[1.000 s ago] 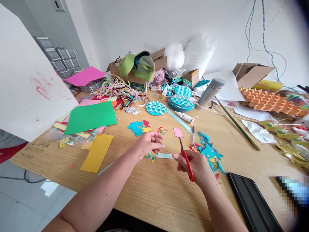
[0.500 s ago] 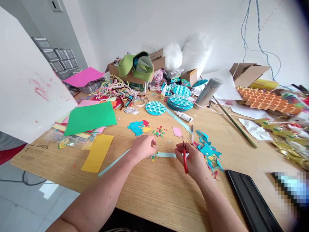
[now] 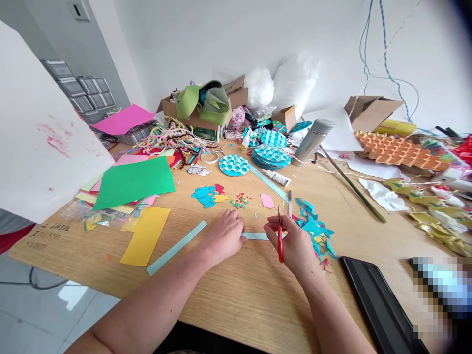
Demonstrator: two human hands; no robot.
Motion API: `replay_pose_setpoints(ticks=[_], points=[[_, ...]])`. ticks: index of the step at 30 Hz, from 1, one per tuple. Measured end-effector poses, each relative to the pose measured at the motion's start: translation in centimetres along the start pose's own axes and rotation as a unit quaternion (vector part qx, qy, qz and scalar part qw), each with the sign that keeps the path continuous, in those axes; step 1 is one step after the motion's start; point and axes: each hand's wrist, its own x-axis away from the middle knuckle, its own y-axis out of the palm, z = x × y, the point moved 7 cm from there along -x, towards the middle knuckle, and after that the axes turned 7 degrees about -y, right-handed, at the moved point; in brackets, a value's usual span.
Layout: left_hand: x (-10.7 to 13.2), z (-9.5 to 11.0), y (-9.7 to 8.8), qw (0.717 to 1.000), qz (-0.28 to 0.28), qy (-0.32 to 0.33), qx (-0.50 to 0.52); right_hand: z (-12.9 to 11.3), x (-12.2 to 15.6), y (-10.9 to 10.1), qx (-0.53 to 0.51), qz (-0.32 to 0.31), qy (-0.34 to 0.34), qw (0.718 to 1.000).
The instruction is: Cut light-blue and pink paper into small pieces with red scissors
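Observation:
My right hand [image 3: 293, 241] is closed around red-handled scissors [image 3: 280, 243], blades pointing up. My left hand [image 3: 226, 233] rests palm down on the table, fingers curled together; what lies under them is hidden. Between the hands a pale blue paper strip [image 3: 256, 236] lies flat, and a second pale blue strip [image 3: 177, 248] lies left of my left wrist. Beyond the left hand is a small heap of coloured paper bits [image 3: 241, 200], with blue, red and yellow fish cut-outs [image 3: 205, 195] to its left. A pink paper square [image 3: 267, 200] lies past the scissors.
Blue paper scraps [image 3: 315, 228] and a pen [image 3: 289, 204] lie beside my right hand. A black phone-like slab [image 3: 372, 300] sits front right. Green paper [image 3: 134, 183] and yellow paper [image 3: 147, 236] are at left. A grey flask [image 3: 313, 141] and blue discs [image 3: 271, 157] stand behind.
My left hand has turned palm down and come over the spot where small coloured bits lay; those bits are now out of sight. The right hand still holds the scissors.

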Motion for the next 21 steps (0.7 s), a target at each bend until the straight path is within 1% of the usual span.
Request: replay_pose_setpoints(ticks=[8,14,17,19,20,21], points=[[-0.1,0.2,-0.2,0.999,-0.011,-0.006,0.043,-0.4,0.0,-0.2,-0.001,0.012,0.003,1.000],[-0.1,0.4,-0.3,0.998,0.004,0.011,0.067,-0.2,0.0,-0.4,-0.005,0.016,-0.001,1.000],[-0.1,0.4,-0.4,0.995,0.002,0.005,0.097,-0.1,0.0,-0.5,-0.009,0.026,-0.010,1.000],[-0.3,0.2,-0.6,0.991,0.006,-0.005,0.137,-0.2,0.1,-0.9,-0.028,0.053,-0.014,0.998],[-0.4,0.0,-0.8,0.986,0.011,-0.015,0.165,-0.3,0.3,-1.3,-0.045,0.082,-0.013,0.996],[-0.6,-0.3,-0.9,0.978,0.016,-0.032,0.203,-0.4,0.5,-2.0,-0.063,0.125,-0.011,0.990]])
